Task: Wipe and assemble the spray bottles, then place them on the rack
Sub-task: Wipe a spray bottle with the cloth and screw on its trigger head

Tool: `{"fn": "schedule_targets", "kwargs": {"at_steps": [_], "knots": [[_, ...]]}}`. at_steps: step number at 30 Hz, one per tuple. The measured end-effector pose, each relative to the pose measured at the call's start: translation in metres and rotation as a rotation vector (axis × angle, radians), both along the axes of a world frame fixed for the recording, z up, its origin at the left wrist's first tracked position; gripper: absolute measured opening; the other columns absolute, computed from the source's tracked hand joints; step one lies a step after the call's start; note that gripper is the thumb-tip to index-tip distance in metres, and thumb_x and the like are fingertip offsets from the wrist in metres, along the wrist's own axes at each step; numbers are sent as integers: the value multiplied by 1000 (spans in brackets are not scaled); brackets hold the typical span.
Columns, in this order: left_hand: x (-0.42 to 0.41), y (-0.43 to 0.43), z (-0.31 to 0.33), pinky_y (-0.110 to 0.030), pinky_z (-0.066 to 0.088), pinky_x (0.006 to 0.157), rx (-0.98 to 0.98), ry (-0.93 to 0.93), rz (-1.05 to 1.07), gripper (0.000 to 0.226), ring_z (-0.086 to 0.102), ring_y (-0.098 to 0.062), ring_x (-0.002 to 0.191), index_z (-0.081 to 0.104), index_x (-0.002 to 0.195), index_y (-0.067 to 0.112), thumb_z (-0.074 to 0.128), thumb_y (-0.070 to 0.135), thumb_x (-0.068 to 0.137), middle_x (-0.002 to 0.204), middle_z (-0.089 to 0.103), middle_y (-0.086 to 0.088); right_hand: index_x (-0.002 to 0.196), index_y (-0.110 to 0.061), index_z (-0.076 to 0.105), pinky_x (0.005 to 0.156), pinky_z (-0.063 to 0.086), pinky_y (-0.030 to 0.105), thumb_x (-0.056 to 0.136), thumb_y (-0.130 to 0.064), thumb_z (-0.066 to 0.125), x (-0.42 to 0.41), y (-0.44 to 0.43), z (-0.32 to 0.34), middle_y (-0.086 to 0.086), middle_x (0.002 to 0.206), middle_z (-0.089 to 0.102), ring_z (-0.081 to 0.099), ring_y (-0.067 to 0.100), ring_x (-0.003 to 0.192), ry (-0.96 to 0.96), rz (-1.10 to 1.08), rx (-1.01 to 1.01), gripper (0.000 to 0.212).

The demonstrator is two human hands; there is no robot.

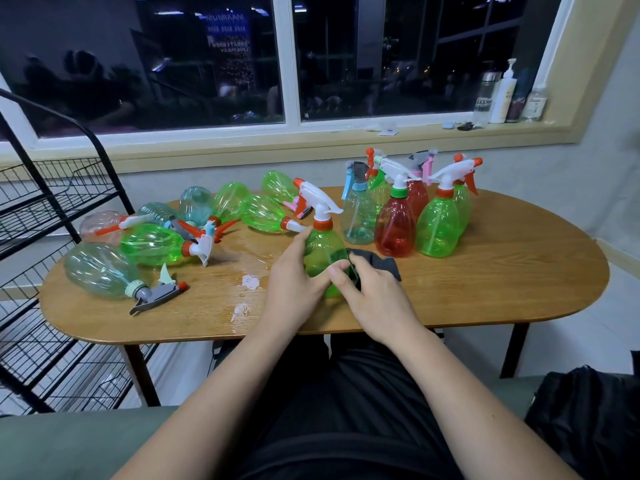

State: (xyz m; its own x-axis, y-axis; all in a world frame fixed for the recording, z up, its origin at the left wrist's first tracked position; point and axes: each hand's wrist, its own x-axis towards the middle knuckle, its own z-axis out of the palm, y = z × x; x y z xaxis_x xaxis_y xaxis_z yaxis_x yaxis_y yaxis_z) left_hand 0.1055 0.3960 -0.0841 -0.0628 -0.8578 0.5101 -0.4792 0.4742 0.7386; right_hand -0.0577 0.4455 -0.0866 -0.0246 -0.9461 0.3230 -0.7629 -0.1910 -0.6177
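Head view, centre of frame: the left hand grips a green bottle standing on the surface. The right hand holds a dark cloth against the bottle's side.

Left hand, right hand, both curled

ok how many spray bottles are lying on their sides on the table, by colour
green spray bottles: 4
clear bluish spray bottles: 3
pale pink spray bottle: 1
total: 8
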Motion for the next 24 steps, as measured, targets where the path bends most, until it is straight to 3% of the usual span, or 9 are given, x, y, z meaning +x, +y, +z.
{"fn": "schedule_targets", "kwargs": {"at_steps": [2,5,7,9,14,16,18,21,24], "knots": [[0,-2,-1,-27,48,109,-30,-17,8,92,55,-7,131,47,157,20,87,54,81,142,60,9,148,-35,46,79,58,50,91,-94,20,0,-1,-1,1,106,72,70,27,99,9,3,-8,85],[1,-3,-3,-2,37,94,-66,-22,7,88,49,1,116,49,156,25,87,52,81,129,47,10,167,-35,23,106,52,49,95,-88,27,2,3,-2,-1,157,54,51,21,142,-26,60,-5,90],[1,-3,-4,-2,37,91,-63,-13,1,90,48,5,112,48,157,29,87,54,80,123,45,7,170,-36,13,122,38,41,101,-78,36,2,6,0,-13,173,28,26,5,158,-68,123,-84,84],[1,-4,-4,-6,40,90,-72,-22,-11,89,50,6,112,47,156,35,87,54,80,117,46,7,171,-35,11,127,26,32,106,-67,42,3,8,2,-21,176,13,11,-6,159,-85,171,-170,79],[0,-3,-3,-22,51,97,-64,-14,-27,84,58,3,115,48,156,38,86,51,82,123,58,20,170,-37,9,127,15,25,110,-57,45,5,8,1,-24,176,4,3,-7,159,-92,189,-198,74],[0,-1,-2,-29,53,102,-39,7,-43,80,59,5,122,49,155,37,85,46,85,129,62,24,170,-38,9,128,21,29,108,-64,42,4,7,2,-22,176,8,8,-5,160,-105,164,-155,75],[0,0,-2,-32,53,105,-25,11,-61,76,58,7,124,48,154,40,83,41,87,130,63,28,169,-38,13,121,40,43,103,-74,37,3,6,2,-12,172,31,31,8,156,-97,96,-77,79],[0,1,1,-29,51,106,-14,19,-60,76,58,6,122,48,153,37,84,40,87,126,60,33,154,-33,39,88,58,50,97,-86,29,1,5,2,3,124,71,68,27,113,-31,14,2,79],[1,0,1,-25,48,105,-26,16,-44,80,56,2,123,49,153,29,86,47,84,131,58,21,149,-29,46,78,58,49,96,-87,26,0,4,1,1,100,72,70,23,92,8,4,-20,81]]}}
